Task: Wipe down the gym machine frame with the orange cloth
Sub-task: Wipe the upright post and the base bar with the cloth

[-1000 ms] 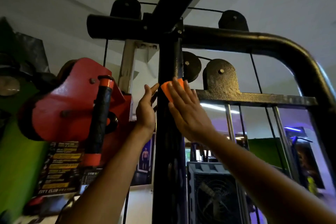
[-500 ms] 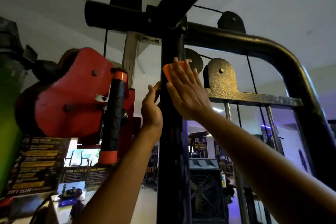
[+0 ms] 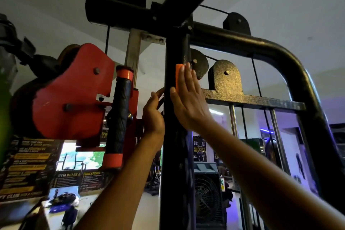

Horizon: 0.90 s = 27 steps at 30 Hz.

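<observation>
Orange cloth (image 3: 178, 75) pinned flat under right hand (image 3: 188, 102) against black upright post (image 3: 176, 155); left hand (image 3: 153, 115) flat on post's opposite side, fingers straight.

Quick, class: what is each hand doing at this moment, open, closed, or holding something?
Left hand: open, fingers straight against the left side of the black upright post.
Right hand: open, flat fingers pressing the orange cloth onto it.

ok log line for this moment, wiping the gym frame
step: wiping upright | right hand flat, pressing orange cloth on black post | left hand touching post's other side
</observation>
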Motion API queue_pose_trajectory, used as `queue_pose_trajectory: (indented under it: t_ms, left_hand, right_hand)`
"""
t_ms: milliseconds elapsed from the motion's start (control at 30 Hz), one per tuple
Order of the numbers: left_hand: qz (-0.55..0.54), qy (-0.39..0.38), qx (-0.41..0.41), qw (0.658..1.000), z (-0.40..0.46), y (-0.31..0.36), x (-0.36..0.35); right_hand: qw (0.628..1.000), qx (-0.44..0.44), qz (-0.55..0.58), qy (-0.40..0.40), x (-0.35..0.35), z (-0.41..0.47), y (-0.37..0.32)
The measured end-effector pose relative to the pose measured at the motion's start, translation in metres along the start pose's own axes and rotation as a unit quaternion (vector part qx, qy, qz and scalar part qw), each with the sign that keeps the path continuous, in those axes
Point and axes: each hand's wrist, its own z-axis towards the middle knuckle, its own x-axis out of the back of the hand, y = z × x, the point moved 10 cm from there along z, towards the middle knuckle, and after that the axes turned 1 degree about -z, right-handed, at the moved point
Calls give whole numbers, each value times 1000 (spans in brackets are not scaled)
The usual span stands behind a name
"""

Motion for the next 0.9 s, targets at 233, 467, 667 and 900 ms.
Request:
queue_pose_trajectory:
  t_ms: [233, 467, 667, 900]
  left_hand:
    - [27, -13, -8, 1000, -5, -2, 5]
    - [21, -23, -4, 1000, -7, -5, 8]
    - [39, -23, -16, 999, -7, -4, 9]
    - [56, -45, -20, 997, -10, -5, 8]
  right_hand:
    - [999, 18, 25, -10, -2, -23, 6]
    - [989, 140, -31, -45, -3, -69, -16]
    - [990, 130, -44, -44, 15, -9, 5]
    - [989, 145, -17, -32, -7, -72, -17]
